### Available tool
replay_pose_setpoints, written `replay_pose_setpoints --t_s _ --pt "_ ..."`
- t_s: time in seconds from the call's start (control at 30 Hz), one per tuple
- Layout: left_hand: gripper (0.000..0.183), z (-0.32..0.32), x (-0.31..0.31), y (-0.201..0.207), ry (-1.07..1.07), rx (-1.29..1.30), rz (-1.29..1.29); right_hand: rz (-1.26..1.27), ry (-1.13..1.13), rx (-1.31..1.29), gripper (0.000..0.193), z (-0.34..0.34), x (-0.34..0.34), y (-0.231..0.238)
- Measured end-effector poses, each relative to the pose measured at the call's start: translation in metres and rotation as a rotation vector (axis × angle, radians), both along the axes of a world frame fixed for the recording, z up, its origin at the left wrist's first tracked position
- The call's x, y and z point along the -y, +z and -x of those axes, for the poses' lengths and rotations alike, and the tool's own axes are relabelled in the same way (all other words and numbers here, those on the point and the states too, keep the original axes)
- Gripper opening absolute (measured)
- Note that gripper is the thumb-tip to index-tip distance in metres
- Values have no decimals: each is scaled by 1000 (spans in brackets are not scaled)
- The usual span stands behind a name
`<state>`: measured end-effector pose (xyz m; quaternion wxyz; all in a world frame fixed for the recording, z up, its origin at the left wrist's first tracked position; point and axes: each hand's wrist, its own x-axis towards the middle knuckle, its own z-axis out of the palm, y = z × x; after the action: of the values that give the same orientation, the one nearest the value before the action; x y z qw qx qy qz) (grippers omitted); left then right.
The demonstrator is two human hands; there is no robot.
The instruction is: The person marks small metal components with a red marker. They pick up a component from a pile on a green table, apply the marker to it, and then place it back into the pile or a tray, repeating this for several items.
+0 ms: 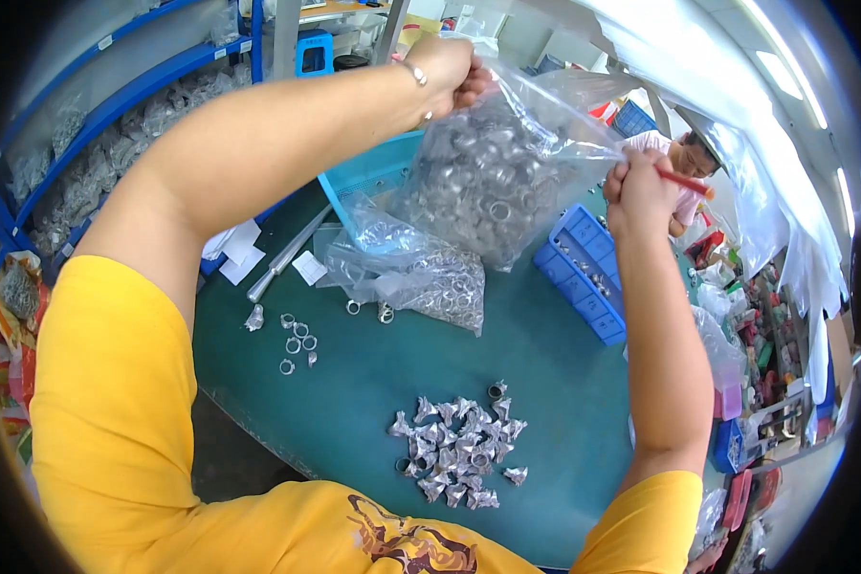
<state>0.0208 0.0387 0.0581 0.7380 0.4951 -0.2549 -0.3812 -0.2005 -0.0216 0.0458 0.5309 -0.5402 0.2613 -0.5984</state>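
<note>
A large clear plastic bag [493, 182] full of silvery metal rings hangs between my raised hands. My left hand [447, 75] is closed on its upper left corner. At the upper right corner, my right hand [638, 194] grips the plastic and also has a red pen-like stick [687, 182] jutting out from the fist. Just below the bag, a smaller clear bag of rings [440, 287] lies on the green table [354, 421]. Nearer to me is a loose pile of silvery ring castings [457, 450]. Several single rings [299, 335] lie to the left.
A light blue tub [354, 187] stands behind the bags, and a blue divided bin [584, 273] with small metal parts sits at right. A ring mandrel [287, 256] and paper slips [244, 251] lie at left. Blue shelves [134, 91] rise beyond. Another person [674, 158] sits at far right.
</note>
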Motion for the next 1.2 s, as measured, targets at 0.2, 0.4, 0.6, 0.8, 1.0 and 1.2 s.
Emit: replay_pose_setpoints --t_s 0.2,0.4,0.6,0.8,1.0,1.2 --pt "18 -8 11 -28 -63 196 -12 205 -83 -231 16 13 6 -24" --pt "10 -6 -7 -30 -181 343 -5 60 -13 -274 18 21 -13 -23" --pt "28 -1 -21 -19 227 1742 216 505 -229 -810 22 41 -25 -32" --pt "35 28 -17 -33 162 2092 660 606 -189 -373 17 59 -51 -17" --pt "28 106 -150 -100 41 1603 731 278 55 -684 16 193 -150 -108" --pt "22 183 -207 -218 -547 1307 426 76 -50 -923 29 237 -205 -217"
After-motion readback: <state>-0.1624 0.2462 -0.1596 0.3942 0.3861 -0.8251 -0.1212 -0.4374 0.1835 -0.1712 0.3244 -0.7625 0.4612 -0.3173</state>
